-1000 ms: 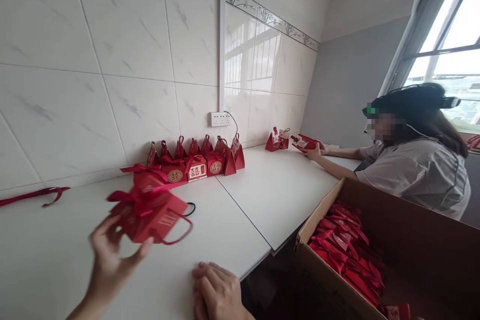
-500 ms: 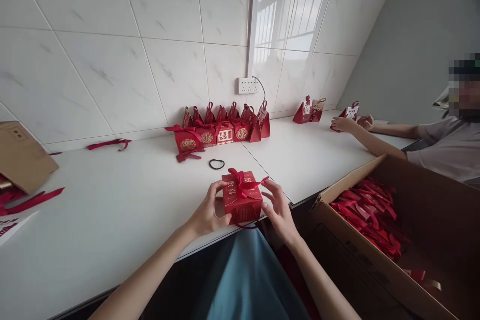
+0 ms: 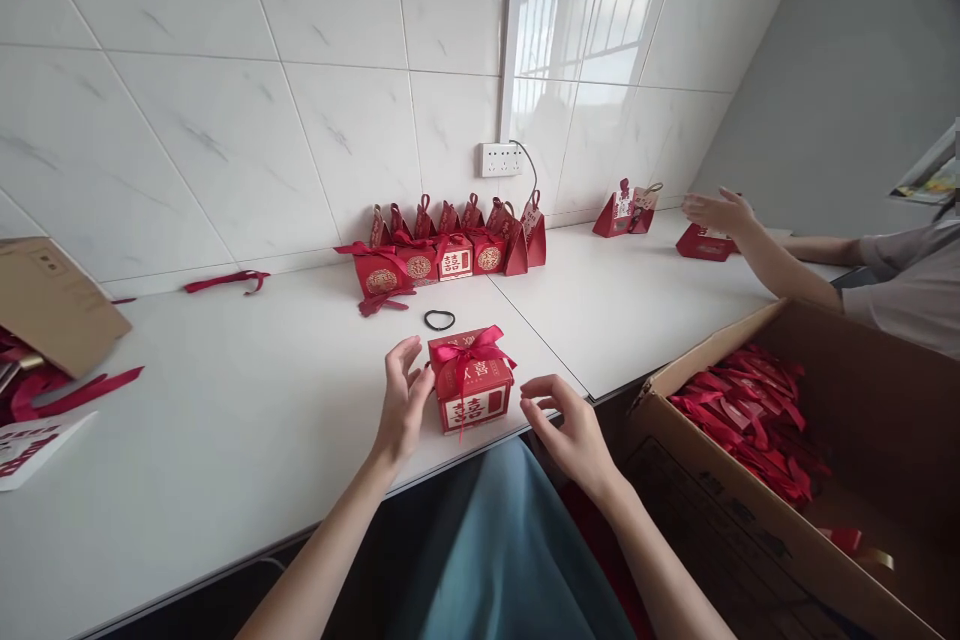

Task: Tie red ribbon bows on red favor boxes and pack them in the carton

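Note:
A red gift box (image 3: 474,400) with a bow (image 3: 472,352) on its lid stands at the table's front edge, its white label facing me. My left hand (image 3: 405,395) is beside the box's left side, fingers apart and curved, the fingertips close to it; whether they touch cannot be made out. To the right of the box, my right hand (image 3: 562,420) is open with a gap between it and the box. Neither hand holds anything. Behind the box lies a black elastic loop (image 3: 439,320).
Against the wall stand several red boxes (image 3: 418,265). A large carton (image 3: 720,475) of red ribbons is at the right, another carton (image 3: 64,305) at the left. Loose ribbon (image 3: 225,281) lies on the white table (image 3: 247,420). A person's hand (image 3: 718,212) is near a red box (image 3: 705,242).
The gift box has been turned, so its white label now faces me. Both my hands have moved off it a little. The other person's hand has risen from the far box.

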Demonstrator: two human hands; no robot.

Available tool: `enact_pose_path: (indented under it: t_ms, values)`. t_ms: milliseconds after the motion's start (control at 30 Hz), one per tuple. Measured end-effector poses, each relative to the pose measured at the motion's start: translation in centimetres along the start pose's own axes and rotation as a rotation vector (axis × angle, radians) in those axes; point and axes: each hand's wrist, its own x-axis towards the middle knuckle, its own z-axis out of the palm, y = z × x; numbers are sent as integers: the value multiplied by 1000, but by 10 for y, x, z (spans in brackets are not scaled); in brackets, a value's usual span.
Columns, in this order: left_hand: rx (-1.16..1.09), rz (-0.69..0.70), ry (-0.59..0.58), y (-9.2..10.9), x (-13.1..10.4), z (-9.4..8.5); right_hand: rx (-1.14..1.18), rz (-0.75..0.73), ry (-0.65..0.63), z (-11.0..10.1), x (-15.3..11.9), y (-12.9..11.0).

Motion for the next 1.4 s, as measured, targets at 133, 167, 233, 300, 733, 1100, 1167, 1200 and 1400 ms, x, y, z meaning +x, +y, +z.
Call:
enact_pose_path:
  t_ms: [133, 167, 233, 300, 733, 1100, 1167, 1200, 1400]
  values:
    - [26, 19, -270, 0, -9, 1, 84, 10, -85, 11, 12, 17]
    - [23, 6, -316, 0, -9, 0, 110, 21, -101, 14, 14, 19]
    - [24, -19, -352, 0, -9, 0, 169, 44, -113, 15, 15, 21]
    - [35, -38, -345, 4, -8, 1, 265, 68, -150, 14, 14, 20]
    - [-230, -376, -367, 67, -12, 21, 1070, 619, -449, -13, 8, -21]
    - [-164, -222, -417, 57, -8, 17, 644, 252, -199, -17, -12, -21]
    - [-214, -187, -470, 57, -9, 15, 318, 10, -77, -20, -16, -17]
    - [-240, -164, -497, 58, -10, 15, 168, -100, -30, -21, -18, -16]
    - [-264, 13, -539, 71, -16, 21, -109, -390, 90, -28, -23, -13]
